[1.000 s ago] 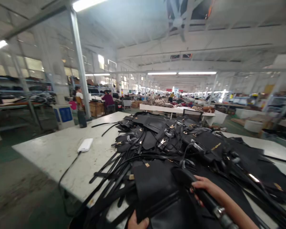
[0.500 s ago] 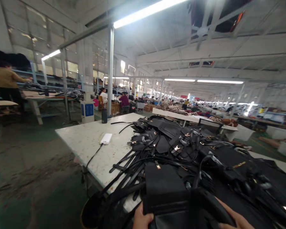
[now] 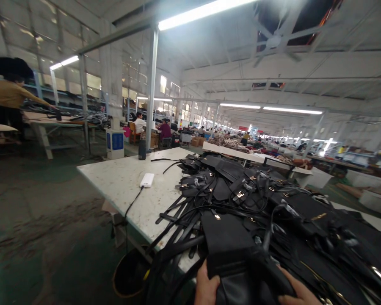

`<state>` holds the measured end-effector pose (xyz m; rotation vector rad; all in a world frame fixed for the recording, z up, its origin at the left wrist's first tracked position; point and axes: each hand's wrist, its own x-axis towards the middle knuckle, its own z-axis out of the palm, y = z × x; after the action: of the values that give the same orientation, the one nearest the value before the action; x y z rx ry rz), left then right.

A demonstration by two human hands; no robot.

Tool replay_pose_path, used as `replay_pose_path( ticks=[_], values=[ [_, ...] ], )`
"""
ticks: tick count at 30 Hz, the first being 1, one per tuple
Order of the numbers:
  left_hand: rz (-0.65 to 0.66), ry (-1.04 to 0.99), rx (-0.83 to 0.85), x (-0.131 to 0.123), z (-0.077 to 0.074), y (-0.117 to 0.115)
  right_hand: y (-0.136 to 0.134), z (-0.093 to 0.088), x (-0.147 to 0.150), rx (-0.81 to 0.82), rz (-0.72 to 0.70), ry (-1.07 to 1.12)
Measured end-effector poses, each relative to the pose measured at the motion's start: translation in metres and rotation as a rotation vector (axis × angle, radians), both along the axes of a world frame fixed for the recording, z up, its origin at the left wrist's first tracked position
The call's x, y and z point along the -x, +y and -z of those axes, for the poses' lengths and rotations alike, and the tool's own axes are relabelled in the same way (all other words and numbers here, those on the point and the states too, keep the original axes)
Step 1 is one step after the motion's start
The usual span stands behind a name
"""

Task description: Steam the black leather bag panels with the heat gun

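Observation:
A black leather-like bag [image 3: 231,258] is at the bottom of the view, its flap lying toward the table and a gold clasp near the flap's far end. My left hand [image 3: 206,284] grips the bag's left edge, thumb on top. At its right side my right hand [image 3: 296,288] is closed around a rounded black part of the same bag; the lower fingers are out of view. Long black straps hang from the bag's left over the table edge. Beyond it lies a heap of black bags [image 3: 222,186] with gold buckles and some clear plastic wrapping.
The white table [image 3: 114,173] carries a white power bank [image 3: 147,180] with a black cable and a dark bottle [image 3: 142,150]. Below its edge stands a black bin [image 3: 130,273]. A person in a mustard top [image 3: 6,97] reaches over another table at the far left.
Both hands and the bag have shifted slightly in view, with more of the bin now showing. At the far left, the person's arm reaches further across the other table.

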<state>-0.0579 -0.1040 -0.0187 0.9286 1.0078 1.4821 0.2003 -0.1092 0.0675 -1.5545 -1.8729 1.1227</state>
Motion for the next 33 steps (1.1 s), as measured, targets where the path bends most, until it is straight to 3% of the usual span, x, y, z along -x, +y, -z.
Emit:
replay_pose_path(
  ticks=[5,13,18,24,29,33],
  values=[
    [-0.056,-0.022,-0.001,-0.003,0.002,-0.001,0.01,-0.013,0.019,0.038,-0.018,0.091],
    [0.015,-0.022,0.066,-0.001,-0.001,-0.005,0.043,0.001,0.03,-0.018,0.171,0.039],
    [0.07,0.019,0.191,0.016,-0.015,0.006,0.035,-0.007,0.004,0.023,0.115,0.091],
    [0.194,0.268,0.169,0.044,-0.04,0.027,0.004,-0.029,-0.039,0.112,0.027,0.163],
    [0.221,0.329,0.223,0.044,-0.026,0.039,0.004,-0.05,-0.054,0.154,0.034,0.014],
    [0.238,0.343,0.266,0.043,-0.02,0.046,0.014,-0.055,-0.054,0.221,0.039,-0.005]
  ],
)
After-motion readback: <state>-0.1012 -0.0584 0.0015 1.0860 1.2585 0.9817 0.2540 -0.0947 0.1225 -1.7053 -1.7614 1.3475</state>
